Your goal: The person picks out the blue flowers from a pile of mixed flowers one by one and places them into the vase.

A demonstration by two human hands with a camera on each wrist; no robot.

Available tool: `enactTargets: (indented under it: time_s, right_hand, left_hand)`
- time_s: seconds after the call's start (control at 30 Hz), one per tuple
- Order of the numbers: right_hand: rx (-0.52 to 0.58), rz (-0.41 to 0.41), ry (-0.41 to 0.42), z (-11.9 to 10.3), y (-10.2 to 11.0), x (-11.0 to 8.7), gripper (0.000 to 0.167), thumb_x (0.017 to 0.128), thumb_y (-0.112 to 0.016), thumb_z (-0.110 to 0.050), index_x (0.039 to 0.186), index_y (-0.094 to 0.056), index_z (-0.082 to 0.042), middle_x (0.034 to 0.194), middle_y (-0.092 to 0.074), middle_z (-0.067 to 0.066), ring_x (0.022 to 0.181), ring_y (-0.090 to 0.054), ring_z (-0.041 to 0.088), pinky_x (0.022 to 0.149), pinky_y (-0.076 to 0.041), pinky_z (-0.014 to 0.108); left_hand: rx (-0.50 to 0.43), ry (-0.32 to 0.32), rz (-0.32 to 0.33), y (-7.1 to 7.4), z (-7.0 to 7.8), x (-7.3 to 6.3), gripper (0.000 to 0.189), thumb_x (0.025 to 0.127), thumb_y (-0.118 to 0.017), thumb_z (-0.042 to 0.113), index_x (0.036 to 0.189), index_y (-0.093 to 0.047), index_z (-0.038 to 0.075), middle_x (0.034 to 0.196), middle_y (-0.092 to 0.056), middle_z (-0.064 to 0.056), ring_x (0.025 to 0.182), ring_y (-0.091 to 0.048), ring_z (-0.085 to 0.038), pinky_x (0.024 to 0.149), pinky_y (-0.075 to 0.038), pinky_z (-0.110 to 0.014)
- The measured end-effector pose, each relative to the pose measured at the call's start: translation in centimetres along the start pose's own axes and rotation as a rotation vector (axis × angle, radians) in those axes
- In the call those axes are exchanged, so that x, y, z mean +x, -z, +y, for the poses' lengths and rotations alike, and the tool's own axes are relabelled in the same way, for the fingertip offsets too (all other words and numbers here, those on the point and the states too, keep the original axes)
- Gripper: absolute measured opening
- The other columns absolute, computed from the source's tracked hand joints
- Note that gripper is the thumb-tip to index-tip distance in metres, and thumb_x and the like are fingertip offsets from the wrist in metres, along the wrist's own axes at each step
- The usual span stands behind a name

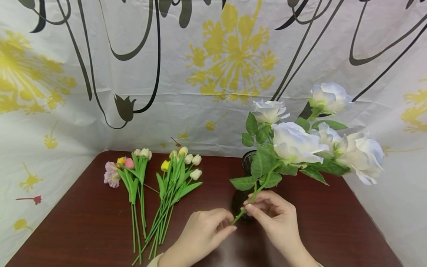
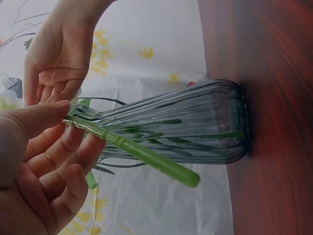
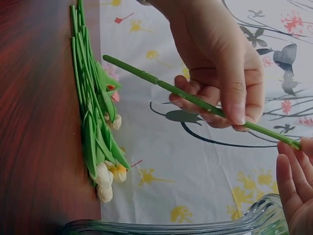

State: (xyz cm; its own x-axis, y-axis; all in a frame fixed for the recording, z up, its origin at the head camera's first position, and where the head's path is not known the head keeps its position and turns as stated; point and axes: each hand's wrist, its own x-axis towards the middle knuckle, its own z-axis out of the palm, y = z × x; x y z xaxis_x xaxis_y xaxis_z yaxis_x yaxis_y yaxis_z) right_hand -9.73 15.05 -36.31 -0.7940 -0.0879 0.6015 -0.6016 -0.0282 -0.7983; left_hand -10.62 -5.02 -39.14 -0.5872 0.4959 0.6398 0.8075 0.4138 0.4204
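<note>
Over the vase's near side, both hands pinch one green stem of an artificial white rose. My left hand grips the lower stem between thumb and fingers; in the left wrist view the stem's cut end sticks out past those fingers. Higher up the stem, my right hand pinches it with thumb and fingertips. Behind the hands stands a ribbed glass vase with green stems inside. Several white roses with green leaves cluster at the upper right; which stand in the vase is partly hidden.
Left of the hands, artificial tulips lie on the dark red-brown table. Further left are more tulips and a pink-lilac flower. A printed cloth hangs behind and at both sides.
</note>
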Motion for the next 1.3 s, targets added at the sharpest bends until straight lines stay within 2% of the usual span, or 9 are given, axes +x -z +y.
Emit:
enactTargets:
  time_s: [0.2,0.37,0.5,0.6,0.9,1.1,1.3]
  right_hand:
    - [0.016,0.036,0.021,-0.3,0.4,0.2,0.022,0.078,-0.063,0.023,0.094,-0.062,0.007,0.093,-0.068,0.006,0.074,-0.069,0.017,0.060,-0.055,0.030]
    - [0.066,0.065,0.093,-0.6,1.0,0.4,0.026,0.076,-0.059,0.028,0.096,-0.062,0.011,0.093,-0.068,0.011,0.074,-0.069,0.019,0.061,-0.054,0.027]
    - [0.092,0.113,0.136,-1.0,1.6,0.5,0.026,0.075,-0.058,0.030,0.096,-0.062,0.014,0.090,-0.068,0.015,0.074,-0.069,0.020,0.061,-0.054,0.026]
    - [0.084,0.159,0.137,-1.5,2.0,0.7,0.025,0.075,-0.058,0.030,0.095,-0.062,0.016,0.088,-0.069,0.016,0.073,-0.069,0.020,0.060,-0.055,0.027]
    - [0.083,0.231,0.153,-2.5,3.2,1.3,0.020,0.077,-0.058,0.029,0.095,-0.059,0.021,0.087,-0.068,0.018,0.070,-0.068,0.022,0.061,-0.054,0.027]
    - [0.104,0.266,0.143,-2.5,3.7,1.5,0.021,0.077,-0.057,0.030,0.096,-0.057,0.023,0.086,-0.068,0.019,0.072,-0.068,0.023,0.061,-0.054,0.028]
    - [0.178,0.284,0.204,-2.5,4.1,1.7,0.022,0.076,-0.055,0.032,0.097,-0.055,0.025,0.087,-0.068,0.021,0.072,-0.068,0.024,0.061,-0.055,0.029]
  left_hand:
    - [0.017,0.039,-0.046,-0.1,-0.1,0.0,0.014,0.081,-0.077,0.018,0.085,-0.064,0.017,0.075,-0.060,0.013,0.064,-0.054,0.005,0.056,-0.039,-0.007]
    - [0.033,0.069,-0.082,-0.1,-0.4,-0.1,0.012,0.081,-0.077,0.019,0.086,-0.065,0.017,0.077,-0.062,0.013,0.064,-0.055,0.006,0.056,-0.039,-0.007]
    - [0.065,0.076,-0.096,-0.2,-0.8,-0.1,0.012,0.080,-0.078,0.021,0.083,-0.066,0.018,0.076,-0.062,0.013,0.062,-0.056,0.003,0.054,-0.039,-0.009]
    - [0.074,0.082,-0.100,-0.2,-1.1,-0.1,0.012,0.079,-0.078,0.021,0.081,-0.067,0.018,0.074,-0.062,0.013,0.061,-0.057,0.001,0.053,-0.039,-0.010]
    - [0.042,0.136,-0.134,-0.3,-2.0,-0.2,0.007,0.083,-0.075,0.019,0.082,-0.069,0.018,0.078,-0.064,0.013,0.063,-0.055,0.004,0.055,-0.040,-0.010]
    - [0.012,0.190,-0.149,-0.8,-2.8,-0.1,0.005,0.083,-0.074,0.017,0.082,-0.069,0.017,0.072,-0.062,0.014,0.059,-0.049,0.007,0.051,-0.038,-0.011]
    - [-0.001,0.230,-0.167,-1.6,-3.8,0.1,0.005,0.084,-0.073,0.017,0.081,-0.069,0.018,0.070,-0.060,0.015,0.059,-0.049,0.006,0.052,-0.040,-0.014]
